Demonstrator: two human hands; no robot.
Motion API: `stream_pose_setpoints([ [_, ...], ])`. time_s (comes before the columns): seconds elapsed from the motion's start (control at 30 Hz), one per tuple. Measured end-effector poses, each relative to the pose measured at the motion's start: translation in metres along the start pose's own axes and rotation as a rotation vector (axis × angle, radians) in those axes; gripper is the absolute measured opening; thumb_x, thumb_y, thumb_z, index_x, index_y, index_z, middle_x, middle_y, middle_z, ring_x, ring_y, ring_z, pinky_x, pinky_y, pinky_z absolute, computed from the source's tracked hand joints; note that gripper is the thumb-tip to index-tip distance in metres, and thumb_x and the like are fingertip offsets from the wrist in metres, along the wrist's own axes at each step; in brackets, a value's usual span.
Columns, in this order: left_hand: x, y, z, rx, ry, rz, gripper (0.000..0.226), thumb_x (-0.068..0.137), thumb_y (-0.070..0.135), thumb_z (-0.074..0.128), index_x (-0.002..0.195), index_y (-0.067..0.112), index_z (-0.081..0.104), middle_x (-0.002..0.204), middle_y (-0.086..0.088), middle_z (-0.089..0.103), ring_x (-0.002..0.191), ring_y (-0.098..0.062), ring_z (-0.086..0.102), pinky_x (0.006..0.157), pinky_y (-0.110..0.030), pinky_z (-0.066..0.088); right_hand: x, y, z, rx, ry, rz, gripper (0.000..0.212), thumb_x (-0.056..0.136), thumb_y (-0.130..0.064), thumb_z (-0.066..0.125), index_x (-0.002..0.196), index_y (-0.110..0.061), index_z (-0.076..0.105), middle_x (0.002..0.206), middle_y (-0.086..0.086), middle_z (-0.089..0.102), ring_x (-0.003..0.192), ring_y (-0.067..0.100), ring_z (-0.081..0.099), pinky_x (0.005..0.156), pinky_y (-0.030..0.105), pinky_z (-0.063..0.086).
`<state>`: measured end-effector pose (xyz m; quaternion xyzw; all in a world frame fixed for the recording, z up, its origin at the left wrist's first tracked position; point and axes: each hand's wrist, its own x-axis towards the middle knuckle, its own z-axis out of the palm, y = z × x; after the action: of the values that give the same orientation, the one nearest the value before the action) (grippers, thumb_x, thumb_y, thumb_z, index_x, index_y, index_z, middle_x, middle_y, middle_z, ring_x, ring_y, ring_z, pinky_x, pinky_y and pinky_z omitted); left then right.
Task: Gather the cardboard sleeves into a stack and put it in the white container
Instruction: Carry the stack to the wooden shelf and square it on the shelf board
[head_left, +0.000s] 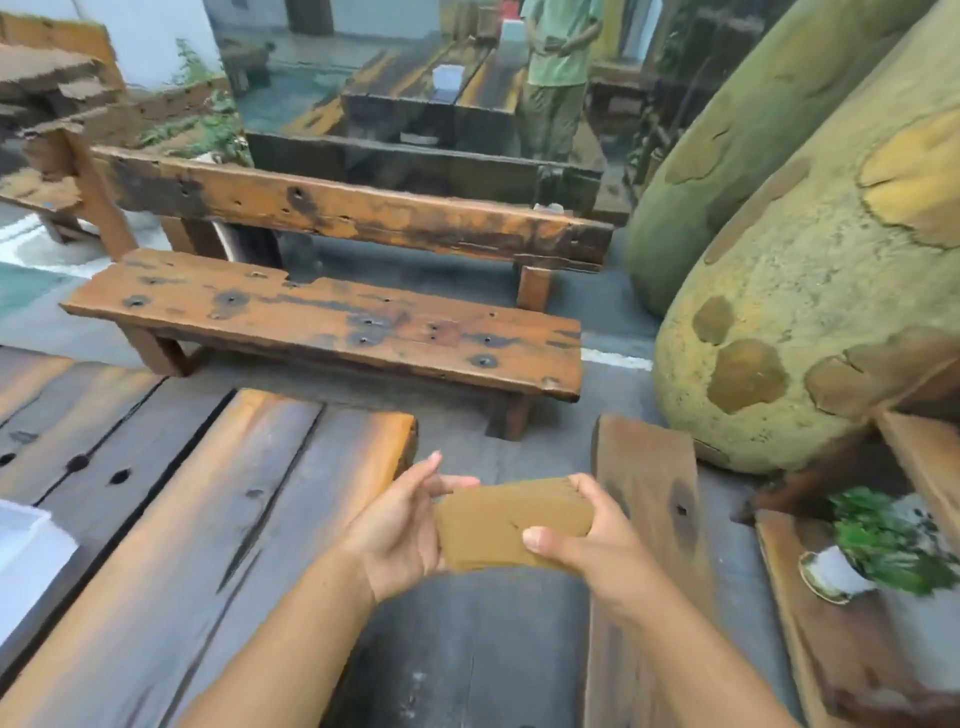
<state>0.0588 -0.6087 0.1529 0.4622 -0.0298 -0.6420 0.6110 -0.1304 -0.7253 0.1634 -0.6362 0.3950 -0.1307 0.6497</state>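
A stack of brown cardboard sleeves (498, 525) is held in the air past the wooden table's right end. My right hand (587, 540) grips its right end, thumb on top. My left hand (405, 525) cups the stack's left end with the fingers spread. A white container (26, 561) shows partly at the left edge, standing on the table (208, 519); most of it is out of frame.
A worn wooden bench (332, 317) stands beyond the table. A narrow plank (649, 519) lies to the right, with a potted green plant (883, 545) further right. Large yellow-green rounded forms (805, 260) rise at right. A mirror (415, 78) reflects a person in green.
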Motion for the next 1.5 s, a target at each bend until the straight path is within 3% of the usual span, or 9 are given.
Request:
stream_pose_setpoints([
  [0.2,0.082,-0.029,0.152,0.211,0.012,0.046,0.054,0.093,0.051,0.051,0.125,0.009,0.06,0.117,-0.021,0.068,0.096,-0.029,0.062,0.076,-0.037,0.052,-0.003,-0.003,-0.116,0.102,0.351,-0.05,0.058,0.055,-0.03,0.081,0.107,-0.028,0.056,0.092,-0.009,0.073,0.08,0.002,0.07,0.071,0.012,0.051],
  [0.3,0.103,-0.051,0.213,0.312,0.028,0.061,0.056,0.088,0.064,0.055,0.105,0.011,0.064,0.093,-0.011,0.068,0.088,-0.028,0.064,0.086,-0.046,0.053,-0.026,0.006,-0.161,0.126,0.501,-0.077,0.049,0.058,-0.026,0.079,0.1,-0.024,0.055,0.084,-0.015,0.073,0.074,-0.005,0.068,0.065,0.006,0.048],
  [0.53,0.131,-0.107,0.307,0.684,-0.087,0.132,0.014,0.089,0.019,0.053,0.079,0.02,0.061,0.079,-0.001,0.058,0.076,-0.018,0.051,0.073,-0.036,0.042,-0.078,0.029,-0.213,0.193,0.811,-0.065,0.05,0.072,-0.01,0.08,0.107,-0.027,0.05,0.092,-0.01,0.067,0.07,-0.014,0.065,0.06,0.003,0.046],
  [0.73,0.151,-0.131,0.379,0.804,-0.267,0.063,0.019,0.078,0.043,0.054,0.069,0.028,0.058,0.075,0.0,0.048,0.073,-0.019,0.047,0.072,-0.039,0.039,-0.103,0.037,-0.256,0.249,1.072,-0.063,0.044,0.082,-0.015,0.072,0.116,-0.032,0.052,0.099,-0.007,0.068,0.082,-0.005,0.066,0.078,0.023,0.049],
  [0.9,0.19,-0.145,0.438,0.952,-0.519,0.141,0.022,0.082,0.024,0.048,0.08,0.02,0.069,0.077,0.012,0.067,0.072,-0.01,0.054,0.061,-0.03,0.039,-0.106,0.036,-0.301,0.254,1.21,-0.02,0.04,0.083,-0.01,0.071,0.108,-0.036,0.053,0.099,-0.006,0.069,0.082,-0.004,0.067,0.072,0.016,0.052],
  [1.03,0.219,-0.149,0.49,0.965,-0.605,0.211,0.025,0.088,0.012,0.046,0.083,0.008,0.07,0.08,0.002,0.066,0.071,-0.009,0.054,0.062,-0.027,0.042,-0.097,0.024,-0.335,0.326,1.37,-0.048,0.047,0.082,-0.003,0.074,0.115,-0.032,0.055,0.102,-0.008,0.07,0.089,-0.002,0.069,0.08,0.027,0.061],
  [1.13,0.238,-0.146,0.531,0.94,-0.693,0.202,0.025,0.084,0.016,0.044,0.081,0.007,0.068,0.082,-0.002,0.066,0.075,-0.017,0.055,0.066,-0.034,0.042,-0.089,0.01,-0.358,0.23,1.503,-0.071,0.043,0.083,-0.002,0.072,0.112,-0.03,0.056,0.095,-0.018,0.074,0.086,-0.011,0.067,0.07,0.006,0.05],
  [1.3,0.245,-0.148,0.591,0.874,-0.835,0.186,0.026,0.088,0.014,0.043,0.081,0.008,0.068,0.066,0.011,0.065,0.062,-0.002,0.055,0.059,-0.028,0.041,-0.092,-0.018,-0.392,0.134,1.667,-0.051,0.039,0.085,-0.014,0.073,0.116,-0.031,0.055,0.107,-0.011,0.07,0.094,-0.005,0.066,0.078,0.016,0.053],
  [1.5,0.228,-0.153,0.672,0.916,-1.025,0.103,0.031,0.09,0.015,0.041,0.078,0.016,0.07,0.079,0.002,0.067,0.07,-0.016,0.058,0.059,-0.028,0.044,-0.129,-0.051,-0.44,0.033,1.798,0.005,0.033,0.087,-0.024,0.074,0.107,-0.038,0.053,0.105,-0.015,0.067,0.09,-0.012,0.063,0.073,0.014,0.052],
])
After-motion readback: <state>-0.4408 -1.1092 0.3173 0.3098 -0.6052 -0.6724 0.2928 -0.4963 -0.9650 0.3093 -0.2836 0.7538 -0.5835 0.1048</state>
